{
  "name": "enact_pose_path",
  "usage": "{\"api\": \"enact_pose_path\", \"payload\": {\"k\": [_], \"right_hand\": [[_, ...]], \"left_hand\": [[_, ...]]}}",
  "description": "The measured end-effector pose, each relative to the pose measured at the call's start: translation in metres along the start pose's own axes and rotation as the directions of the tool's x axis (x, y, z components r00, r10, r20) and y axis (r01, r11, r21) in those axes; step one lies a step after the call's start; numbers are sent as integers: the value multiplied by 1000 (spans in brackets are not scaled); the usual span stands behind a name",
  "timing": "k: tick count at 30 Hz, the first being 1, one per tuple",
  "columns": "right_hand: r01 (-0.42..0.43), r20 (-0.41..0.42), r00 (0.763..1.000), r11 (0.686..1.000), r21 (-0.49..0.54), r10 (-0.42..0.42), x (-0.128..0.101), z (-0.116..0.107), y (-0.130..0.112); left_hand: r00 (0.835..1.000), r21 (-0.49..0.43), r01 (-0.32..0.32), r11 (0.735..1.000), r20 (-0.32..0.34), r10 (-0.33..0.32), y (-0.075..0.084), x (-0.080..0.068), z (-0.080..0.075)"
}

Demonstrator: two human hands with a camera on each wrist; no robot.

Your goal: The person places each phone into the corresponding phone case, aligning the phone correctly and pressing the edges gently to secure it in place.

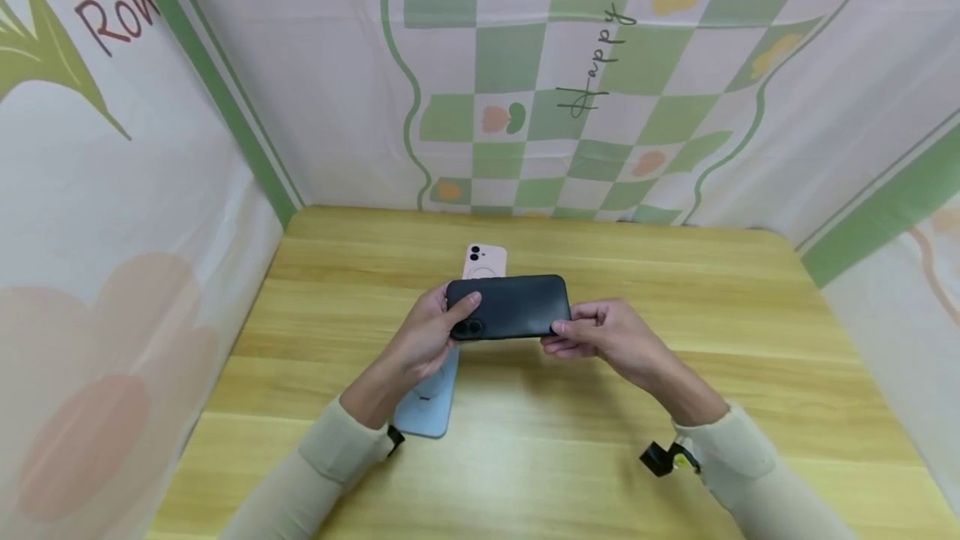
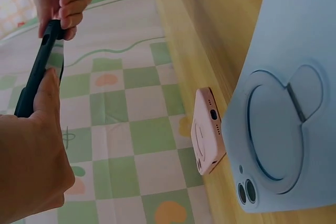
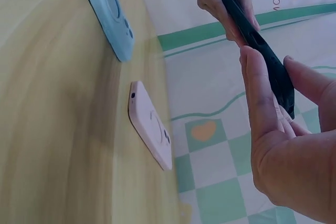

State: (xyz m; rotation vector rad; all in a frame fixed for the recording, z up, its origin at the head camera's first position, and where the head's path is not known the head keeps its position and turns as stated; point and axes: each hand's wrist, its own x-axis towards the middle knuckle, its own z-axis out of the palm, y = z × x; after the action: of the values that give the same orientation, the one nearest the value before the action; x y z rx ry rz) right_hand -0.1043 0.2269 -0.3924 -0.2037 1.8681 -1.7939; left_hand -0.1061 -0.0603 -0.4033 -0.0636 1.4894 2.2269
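Note:
A black phone (image 1: 517,302), perhaps in a black case, is held sideways above the table, its back with the camera lenses facing up. My left hand (image 1: 422,338) grips its left end, thumb across the back near the lenses. At the lower right corner, my right hand (image 1: 613,342) pinches it between thumb on top and fingers underneath. In the right wrist view the phone (image 3: 257,48) appears edge-on between both hands. Beyond it lies a pink phone (image 1: 489,257), back up and partly covered from the head view. A light blue phone (image 1: 427,407) lies under my left wrist, its upper part hidden.
All this is over a light wooden table (image 1: 675,290). Fabric with green checks (image 1: 510,57) hangs behind the table's far edge, and patterned cloth (image 1: 112,273) hangs along the left side. Small black devices (image 1: 660,458) are worn at the wrists.

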Motion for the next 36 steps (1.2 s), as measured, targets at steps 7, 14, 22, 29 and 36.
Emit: {"api": "enact_pose_path", "payload": {"k": [7, 14, 22, 29, 36], "right_hand": [[-14, -10, 1000, 1000, 25, 15, -2, 3, 1], [21, -38, 999, 997, 78, -18, -4, 3, 7], [86, -38, 996, 978, 189, -80, -7, 6, 11], [156, -72, 987, 944, 291, -141, -10, 10, 14], [149, -82, 988, 947, 284, -131, -11, 14, 16]], "left_hand": [[1000, -5, 2, 1000, 11, -2, -1, 1, -1], [999, -18, 9, 1000, 44, -8, -1, 2, 0], [998, -96, 39, 995, 47, -35, 2, 4, 4], [998, -205, -9, 979, 57, 21, 2, 4, 11], [999, -203, -41, 978, 5, 43, -2, 4, 15]]}}
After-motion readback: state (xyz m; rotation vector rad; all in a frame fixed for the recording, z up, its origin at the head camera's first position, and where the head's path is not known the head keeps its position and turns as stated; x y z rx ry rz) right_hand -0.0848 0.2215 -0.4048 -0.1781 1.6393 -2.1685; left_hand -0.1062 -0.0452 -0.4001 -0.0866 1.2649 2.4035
